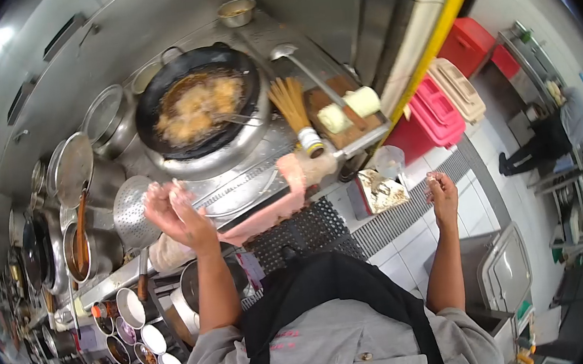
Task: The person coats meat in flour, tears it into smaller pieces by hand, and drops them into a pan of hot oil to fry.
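Observation:
My left hand (175, 212) is raised in front of the stove, its fingers apart and coated with something pale, with nothing held. Beside it lies a round perforated skimmer (133, 207). Beyond, a black wok (150, 119) holds bubbling oil and golden frying pieces (200, 108), with a metal utensil resting in it. Over the tiled floor on the right is my right hand (440, 191), its fingers curled and whitish at the tips; whether something small is between them is unclear. The nearest thing to it is an open box (381, 192) with white-smeared contents.
Metal pots (92, 249) and bowls of ingredients (131, 309) stand at the left. A ladle (308, 73) and a bundle of sticks (289, 104) lie right of the wok. Pink bins (433, 114) stand at the right; another person (573, 120) is farther off.

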Available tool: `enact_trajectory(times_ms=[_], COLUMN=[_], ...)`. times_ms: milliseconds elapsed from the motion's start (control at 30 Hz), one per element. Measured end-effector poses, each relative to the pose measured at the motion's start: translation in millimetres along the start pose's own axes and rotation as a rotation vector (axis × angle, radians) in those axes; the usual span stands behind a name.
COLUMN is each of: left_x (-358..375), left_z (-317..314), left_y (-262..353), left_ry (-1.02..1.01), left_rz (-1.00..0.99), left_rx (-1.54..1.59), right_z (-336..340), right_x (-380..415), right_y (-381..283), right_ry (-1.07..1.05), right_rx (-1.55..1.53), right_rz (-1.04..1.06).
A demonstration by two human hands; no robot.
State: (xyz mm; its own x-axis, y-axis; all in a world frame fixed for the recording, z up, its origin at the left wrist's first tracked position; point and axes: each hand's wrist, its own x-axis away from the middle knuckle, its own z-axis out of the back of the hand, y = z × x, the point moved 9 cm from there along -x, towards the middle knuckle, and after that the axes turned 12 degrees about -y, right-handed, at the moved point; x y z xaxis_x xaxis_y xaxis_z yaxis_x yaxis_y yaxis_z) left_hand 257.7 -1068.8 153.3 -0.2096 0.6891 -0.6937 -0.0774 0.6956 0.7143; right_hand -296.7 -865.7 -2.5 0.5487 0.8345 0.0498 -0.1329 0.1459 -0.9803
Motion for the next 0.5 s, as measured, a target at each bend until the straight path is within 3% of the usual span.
enact_trajectory(times_ms=[100,167,333,500], left_x=[42,72,170,267], left_z=[-77,-132,-285,-420], left_y=[32,30,33,60], left_ry=[-0.219,-0.329,-0.74,-1.119], left_rz=[-0.032,0.09,0.421,0.559], left_rx=[0.096,0.098,0.46,0.636], right_z=[54,92,190,271], right_x=[35,57,125,196], right_y=[15,23,53,92], right_ry=[0.039,0.083,0.158,0.315], right_rx=[0.039,0.094,0.027,-0.03], right_rz=[-0.091,-0.093,-0.152,-0.244])
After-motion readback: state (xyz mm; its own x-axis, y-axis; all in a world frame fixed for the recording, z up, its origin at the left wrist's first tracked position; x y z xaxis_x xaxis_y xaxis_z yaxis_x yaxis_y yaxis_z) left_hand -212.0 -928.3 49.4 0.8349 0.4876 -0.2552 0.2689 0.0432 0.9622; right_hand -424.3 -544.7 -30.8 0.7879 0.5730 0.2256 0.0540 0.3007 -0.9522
